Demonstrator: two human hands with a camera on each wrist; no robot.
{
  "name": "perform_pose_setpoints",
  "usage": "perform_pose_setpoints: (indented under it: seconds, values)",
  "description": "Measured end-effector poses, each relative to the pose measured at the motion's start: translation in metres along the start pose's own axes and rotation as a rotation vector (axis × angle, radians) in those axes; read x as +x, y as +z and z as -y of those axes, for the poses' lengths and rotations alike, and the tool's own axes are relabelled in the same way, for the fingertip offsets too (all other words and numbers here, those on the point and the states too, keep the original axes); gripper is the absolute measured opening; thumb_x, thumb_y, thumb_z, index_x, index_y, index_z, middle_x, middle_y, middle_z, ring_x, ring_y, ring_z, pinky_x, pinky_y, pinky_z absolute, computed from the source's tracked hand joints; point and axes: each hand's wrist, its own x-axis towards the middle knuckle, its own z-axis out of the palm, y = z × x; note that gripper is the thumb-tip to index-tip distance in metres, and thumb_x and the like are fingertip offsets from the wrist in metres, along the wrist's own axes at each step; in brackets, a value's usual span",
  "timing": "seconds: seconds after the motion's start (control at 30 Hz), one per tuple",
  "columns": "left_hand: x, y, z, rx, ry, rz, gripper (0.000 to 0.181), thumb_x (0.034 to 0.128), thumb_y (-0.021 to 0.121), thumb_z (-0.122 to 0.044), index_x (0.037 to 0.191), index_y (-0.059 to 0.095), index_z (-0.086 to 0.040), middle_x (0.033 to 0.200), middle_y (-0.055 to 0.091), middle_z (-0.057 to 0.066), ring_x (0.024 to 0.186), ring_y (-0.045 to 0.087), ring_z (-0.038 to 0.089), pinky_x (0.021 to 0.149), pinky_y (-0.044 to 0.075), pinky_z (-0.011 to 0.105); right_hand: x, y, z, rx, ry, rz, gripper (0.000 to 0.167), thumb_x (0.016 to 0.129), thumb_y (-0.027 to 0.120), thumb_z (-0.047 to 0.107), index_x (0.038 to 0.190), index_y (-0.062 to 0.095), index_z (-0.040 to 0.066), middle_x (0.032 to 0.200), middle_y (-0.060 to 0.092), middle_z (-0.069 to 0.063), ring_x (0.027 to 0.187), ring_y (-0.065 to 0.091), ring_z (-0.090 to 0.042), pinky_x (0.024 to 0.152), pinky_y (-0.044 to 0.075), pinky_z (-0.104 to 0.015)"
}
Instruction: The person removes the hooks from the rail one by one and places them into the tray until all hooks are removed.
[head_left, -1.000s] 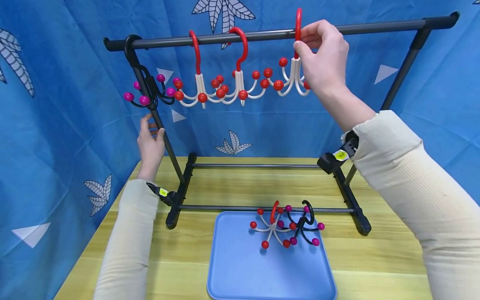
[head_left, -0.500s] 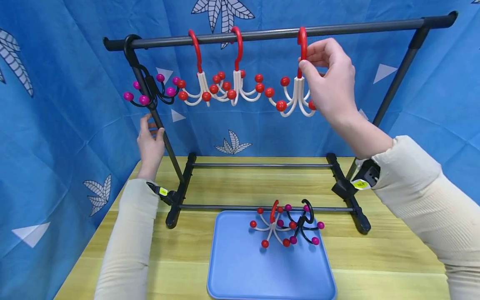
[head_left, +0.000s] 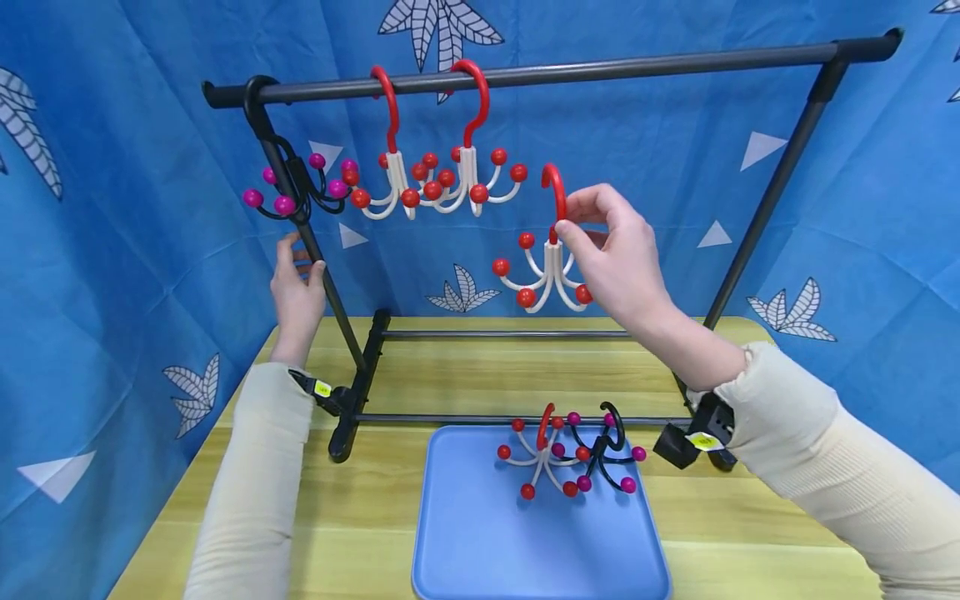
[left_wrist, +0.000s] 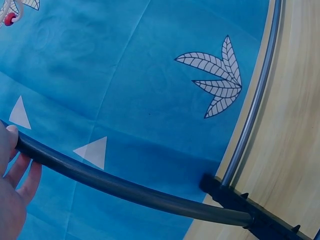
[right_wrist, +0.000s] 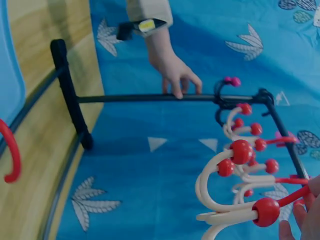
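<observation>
My right hand (head_left: 618, 254) pinches the red hook of a white multi-arm hook hanger with red balls (head_left: 553, 262). It hangs upright below the top bar, apart from it. In the right wrist view this hanger (right_wrist: 225, 215) fills the lower right, with fingertips (right_wrist: 300, 215) at its red hook. My left hand (head_left: 297, 292) holds the left post (left_wrist: 125, 192) of a black rack, thumb and fingers on either side. Two more white hangers, a left one (head_left: 395, 171) and a right one (head_left: 468, 171), hang from the top bar (head_left: 645, 68). A black hanger with magenta balls (head_left: 300, 179) hangs at its left end.
A blue tray (head_left: 480, 542) stands on the wooden table (head_left: 360, 517) at the front. On it lie a white hanger with a red hook (head_left: 543, 450) and a black one (head_left: 600, 450), close together. Blue patterned cloth (head_left: 667, 167) surrounds the rack.
My right hand has lifted the white hanger off the top bar and brought it down and to the left. The left hand stays on the post. The remaining hanging hangers swing slightly.
</observation>
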Motion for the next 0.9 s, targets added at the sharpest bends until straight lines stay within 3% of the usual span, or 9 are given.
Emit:
perform_pose_setpoints:
  seconds: [0.47, 0.9]
  values:
    - [-0.003, 0.002, 0.003, 0.012, -0.01, -0.002, 0.043, 0.0936, 0.048, -0.012, 0.134, 0.034, -0.017, 0.116, 0.052, 0.017, 0.105, 0.053, 0.03, 0.091, 0.044, 0.042, -0.038, 0.036, -0.02, 0.023, 0.106, 0.207, 0.017, 0.088, 0.058, 0.01, 0.104, 0.055, 0.006, 0.102, 0.056, -0.006, 0.099, 0.054, -0.017, 0.09, 0.047, -0.036]
    - [0.0, 0.001, 0.001, 0.02, 0.002, -0.025, 0.042, 0.0931, 0.049, -0.011, 0.133, 0.035, -0.016, 0.115, 0.053, 0.016, 0.103, 0.054, 0.029, 0.09, 0.045, 0.04, -0.063, 0.065, -0.044, -0.004, 0.2, 0.423, 0.014, 0.087, 0.061, 0.015, 0.1, 0.058, 0.009, 0.094, 0.061, -0.001, 0.088, 0.058, -0.016, 0.08, 0.05, -0.033]
